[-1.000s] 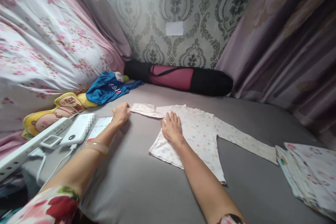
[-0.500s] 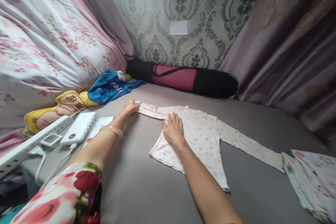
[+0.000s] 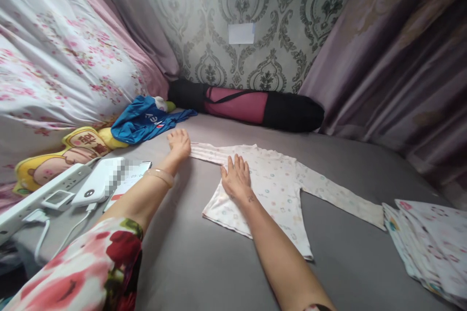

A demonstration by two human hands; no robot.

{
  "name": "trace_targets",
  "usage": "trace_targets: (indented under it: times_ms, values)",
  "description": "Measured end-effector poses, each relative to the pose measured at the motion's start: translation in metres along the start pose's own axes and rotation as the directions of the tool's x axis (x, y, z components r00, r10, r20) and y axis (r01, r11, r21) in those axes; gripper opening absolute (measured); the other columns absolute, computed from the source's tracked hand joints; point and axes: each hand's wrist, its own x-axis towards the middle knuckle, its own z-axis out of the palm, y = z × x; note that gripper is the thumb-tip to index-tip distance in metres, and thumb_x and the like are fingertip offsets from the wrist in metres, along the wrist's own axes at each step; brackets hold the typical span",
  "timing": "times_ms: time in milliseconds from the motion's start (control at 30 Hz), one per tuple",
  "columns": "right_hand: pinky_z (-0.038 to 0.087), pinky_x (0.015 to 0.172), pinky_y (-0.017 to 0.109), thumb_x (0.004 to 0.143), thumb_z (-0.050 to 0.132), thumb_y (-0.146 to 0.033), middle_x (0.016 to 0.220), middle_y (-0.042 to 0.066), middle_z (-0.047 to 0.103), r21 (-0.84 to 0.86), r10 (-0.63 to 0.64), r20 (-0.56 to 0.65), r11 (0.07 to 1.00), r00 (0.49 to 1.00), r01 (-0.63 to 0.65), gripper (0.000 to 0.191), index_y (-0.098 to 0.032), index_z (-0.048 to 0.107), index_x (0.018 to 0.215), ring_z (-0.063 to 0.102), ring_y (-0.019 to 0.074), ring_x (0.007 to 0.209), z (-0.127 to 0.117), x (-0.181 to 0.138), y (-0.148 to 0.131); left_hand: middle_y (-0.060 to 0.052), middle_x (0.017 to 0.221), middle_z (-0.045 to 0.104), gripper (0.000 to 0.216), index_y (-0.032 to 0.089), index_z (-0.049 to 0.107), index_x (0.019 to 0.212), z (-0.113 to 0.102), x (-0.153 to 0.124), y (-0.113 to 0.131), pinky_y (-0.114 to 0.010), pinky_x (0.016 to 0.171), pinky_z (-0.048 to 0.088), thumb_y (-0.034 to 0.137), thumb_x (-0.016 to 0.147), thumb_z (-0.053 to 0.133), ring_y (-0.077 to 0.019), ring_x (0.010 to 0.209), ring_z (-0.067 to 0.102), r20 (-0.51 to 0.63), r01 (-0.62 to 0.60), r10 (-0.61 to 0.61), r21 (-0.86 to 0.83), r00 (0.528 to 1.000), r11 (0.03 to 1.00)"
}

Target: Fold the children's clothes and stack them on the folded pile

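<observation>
A white long-sleeved child's shirt (image 3: 275, 194) with small pastel prints lies spread on a grey bed sheet (image 3: 175, 252). Its right-side sleeve stretches out straight, while the left-side one looks narrow and creased. At the cuff end of that creased sleeve rests my left hand (image 3: 179, 145), fingers slightly bent and apart, covering the cuff. My right hand (image 3: 236, 175) lies flat on the shirt near the left-side shoulder, fingers extended, palm down.
Folded printed clothes (image 3: 434, 248) are stacked at the right. On the left are a white power strip (image 3: 44, 199), a power bank (image 3: 97, 182), a phone (image 3: 126, 184), a yellow plush pillow (image 3: 54, 160) and a blue cloth bag (image 3: 136, 119). A black-and-pink long bag (image 3: 237, 104) lies along the wall.
My left hand has loosened from its closed hold on the cuff, and its fingers have lifted and spread. My right hand stays on the shirt. The view has shifted slightly.
</observation>
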Motion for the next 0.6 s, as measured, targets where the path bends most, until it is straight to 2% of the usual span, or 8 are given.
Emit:
trace_targets:
  times_ms: [67, 133, 233, 300, 400, 533, 600]
  values:
    - [0.002, 0.116, 0.042, 0.099, 0.023, -0.046, 0.158, 0.016, 0.021, -0.002, 0.001, -0.005, 1.0, 1.0, -0.001, 0.062, -0.011, 0.031, 0.15, 0.013, 0.0276, 0.146, 0.0, 0.0, 0.0, -0.031, 0.13, 0.049, 0.043, 0.003, 0.055, 0.123, -0.002, 0.005, 0.02, -0.056, 0.099, 0.026, 0.012, 0.082, 0.046, -0.0436, 0.126, 0.039, 0.039, -0.17, 0.17, -0.019, 0.985, 0.985]
    - [0.003, 0.115, 0.042, 0.099, 0.024, -0.046, 0.158, 0.015, 0.022, -0.008, 0.004, -0.011, 1.0, 1.0, -0.004, 0.062, -0.011, 0.031, 0.15, 0.013, 0.0275, 0.146, 0.0, 0.0, 0.0, -0.023, 0.124, 0.058, 0.036, 0.01, 0.062, 0.115, 0.001, 0.007, 0.045, -0.052, 0.098, 0.03, 0.015, 0.081, 0.049, -0.039, 0.121, 0.046, 0.146, -0.282, 0.293, -0.09, 0.945, 0.955]
    - [0.003, 0.115, 0.042, 0.099, 0.024, -0.046, 0.158, 0.015, 0.022, -0.016, 0.009, -0.016, 1.0, 1.0, -0.009, 0.061, -0.012, 0.032, 0.149, 0.014, 0.0271, 0.146, 0.001, 0.0, -0.001, -0.01, 0.101, 0.07, 0.025, 0.018, 0.069, 0.098, 0.014, 0.009, 0.083, -0.041, 0.09, 0.038, 0.02, 0.078, 0.054, -0.0288, 0.102, 0.059, 0.264, -0.336, 0.372, -0.17, 0.89, 0.926]
    - [0.003, 0.115, 0.042, 0.099, 0.023, -0.046, 0.158, 0.014, 0.022, -0.016, 0.01, -0.019, 1.0, 1.0, -0.01, 0.061, -0.012, 0.032, 0.149, 0.013, 0.0269, 0.146, 0.001, 0.0, -0.001, -0.007, 0.095, 0.072, 0.023, 0.019, 0.07, 0.095, 0.023, 0.009, 0.102, -0.038, 0.088, 0.039, 0.023, 0.078, 0.056, -0.0259, 0.096, 0.061, 0.293, -0.344, 0.39, -0.197, 0.873, 0.918]
    - [0.002, 0.115, 0.043, 0.099, 0.021, -0.047, 0.158, 0.014, 0.021, -0.013, 0.006, -0.027, 1.0, 1.0, -0.007, 0.062, -0.012, 0.033, 0.149, 0.013, 0.027, 0.146, 0.002, -0.001, -0.001, -0.008, 0.098, 0.072, 0.024, 0.019, 0.069, 0.098, 0.031, 0.01, 0.115, -0.039, 0.087, 0.04, 0.027, 0.079, 0.056, -0.0255, 0.095, 0.062, 0.311, -0.338, 0.39, -0.209, 0.867, 0.918]
    - [0.002, 0.115, 0.043, 0.099, 0.021, -0.047, 0.158, 0.015, 0.022, -0.014, 0.008, -0.023, 1.0, 1.0, -0.009, 0.062, -0.011, 0.034, 0.149, 0.014, 0.0278, 0.146, 0.001, -0.001, -0.002, -0.008, 0.09, 0.071, 0.015, 0.018, 0.068, 0.086, 0.031, 0.013, 0.115, -0.036, 0.083, 0.042, 0.025, 0.078, 0.058, -0.0252, 0.09, 0.062, 0.339, -0.378, 0.429, -0.209, 0.837, 0.902]
    - [0.003, 0.115, 0.043, 0.099, 0.022, -0.047, 0.158, 0.015, 0.022, -0.015, 0.007, -0.026, 1.0, 1.0, -0.008, 0.062, -0.011, 0.034, 0.149, 0.014, 0.0277, 0.145, 0.0, -0.001, -0.002, -0.009, 0.095, 0.07, 0.013, 0.018, 0.066, 0.085, 0.031, 0.013, 0.114, -0.035, 0.082, 0.042, 0.021, 0.077, 0.057, -0.0255, 0.094, 0.061, 0.313, -0.413, 0.459, -0.204, 0.832, 0.888]
